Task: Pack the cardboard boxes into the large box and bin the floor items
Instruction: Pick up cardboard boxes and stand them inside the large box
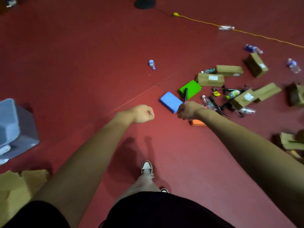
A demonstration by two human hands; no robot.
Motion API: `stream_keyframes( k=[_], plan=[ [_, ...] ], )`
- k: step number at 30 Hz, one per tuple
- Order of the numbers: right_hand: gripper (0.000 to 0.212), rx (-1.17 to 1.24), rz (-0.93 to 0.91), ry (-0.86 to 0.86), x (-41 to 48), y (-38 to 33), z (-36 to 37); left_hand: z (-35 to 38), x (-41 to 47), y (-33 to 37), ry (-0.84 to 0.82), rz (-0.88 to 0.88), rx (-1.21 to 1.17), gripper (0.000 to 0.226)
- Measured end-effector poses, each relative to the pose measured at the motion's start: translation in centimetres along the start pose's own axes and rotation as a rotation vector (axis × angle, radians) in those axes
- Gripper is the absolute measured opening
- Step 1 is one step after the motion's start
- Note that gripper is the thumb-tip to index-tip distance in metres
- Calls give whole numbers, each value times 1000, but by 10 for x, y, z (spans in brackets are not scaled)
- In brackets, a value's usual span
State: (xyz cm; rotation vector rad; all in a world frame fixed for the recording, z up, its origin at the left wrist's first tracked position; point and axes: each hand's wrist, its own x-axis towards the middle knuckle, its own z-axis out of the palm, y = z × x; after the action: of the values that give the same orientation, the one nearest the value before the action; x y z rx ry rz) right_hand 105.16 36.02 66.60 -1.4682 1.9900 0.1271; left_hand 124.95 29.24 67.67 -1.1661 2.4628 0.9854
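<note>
At the far left a grey-blue bin (pixel 15 129) stands on the red floor (pixel 74 63). Below it, at the lower-left edge, are the cardboard flaps of the large box (pixel 14 185).

Both arms reach forward over the floor. The left hand (pixel 144 113) is curled into a fist with nothing in it. Beyond it a small bottle (pixel 152 64) lies alone, well apart from the rest.

To the right a blue block (pixel 170 102) lies just beside a green block (pixel 190 88), and a black rod (pixel 185 94) crosses the green one. The right hand (pixel 187 111) has curled fingers directly below the rod's near end; whether it grips the rod cannot be told. An orange block (pixel 197 122) shows under that wrist.

Further right the cardboard boxes (pixel 210 79) lie scattered on the floor among plastic bottles (pixel 293 65) and a tangle of black gear (pixel 230 105). A yellow cord (pixel 246 32) runs across the floor behind them. Blurred flattened cardboard (pixel 289 140) lies at the right edge.
</note>
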Motion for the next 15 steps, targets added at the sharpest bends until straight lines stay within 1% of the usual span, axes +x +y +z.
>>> stream_keyframes(
  k=[5, 8, 10, 12, 15],
  plan=[
    [23, 147, 142, 50, 6, 95, -24, 3, 97, 67, -76, 104, 106, 21],
    [23, 209, 242, 62, 18, 148, -46, 0, 162, 105, -137, 190, 142, 15],
    [21, 242, 309, 77, 26, 182, -63, -6, 201, 136, -169, 241, 147, 12],
    [18, 261, 372, 96, 31, 213, -78, -11, 234, 165, -207, 264, 132, 15],
    [20, 301, 454, 133, 31, 257, -96, -14, 283, 209, -267, 327, 165, 13]
  ],
)
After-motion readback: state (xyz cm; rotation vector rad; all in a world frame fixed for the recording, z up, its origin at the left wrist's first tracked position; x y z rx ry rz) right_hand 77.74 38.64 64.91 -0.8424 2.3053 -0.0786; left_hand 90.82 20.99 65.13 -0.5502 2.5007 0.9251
